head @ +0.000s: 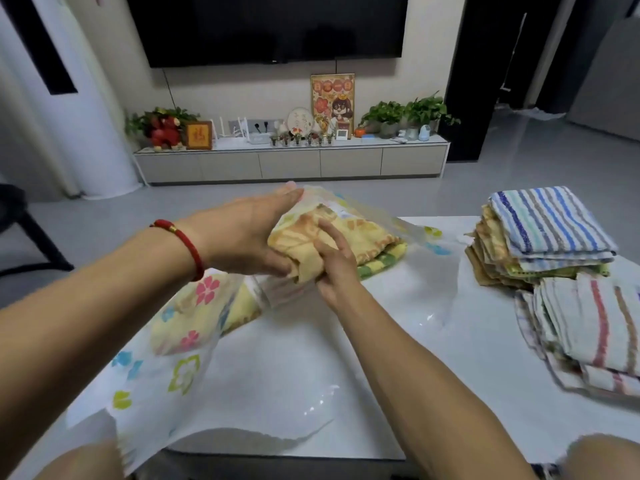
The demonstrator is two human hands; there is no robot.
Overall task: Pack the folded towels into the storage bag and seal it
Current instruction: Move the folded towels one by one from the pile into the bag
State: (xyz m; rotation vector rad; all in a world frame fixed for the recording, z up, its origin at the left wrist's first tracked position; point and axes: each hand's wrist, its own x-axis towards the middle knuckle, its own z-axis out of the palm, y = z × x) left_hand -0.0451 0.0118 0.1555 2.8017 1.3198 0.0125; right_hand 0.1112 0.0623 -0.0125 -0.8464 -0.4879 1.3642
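Observation:
A clear storage bag (166,368) printed with coloured flowers lies across the white table (381,427). A folded yellow towel (204,313) shows through its plastic. My left hand (242,233), with a red cord on the wrist, holds the bag's edge up beside a folded yellow-orange towel (349,233). My right hand (336,261) grips that towel's near end at the bag. A green-and-yellow towel lies under it.
Two stacks of folded towels stand at the table's right: a blue-striped stack (547,233) and a red-striped stack (595,330). Beyond the table are grey floor, a low TV cabinet (291,161) with plants and ornaments, and a dark chair at the left.

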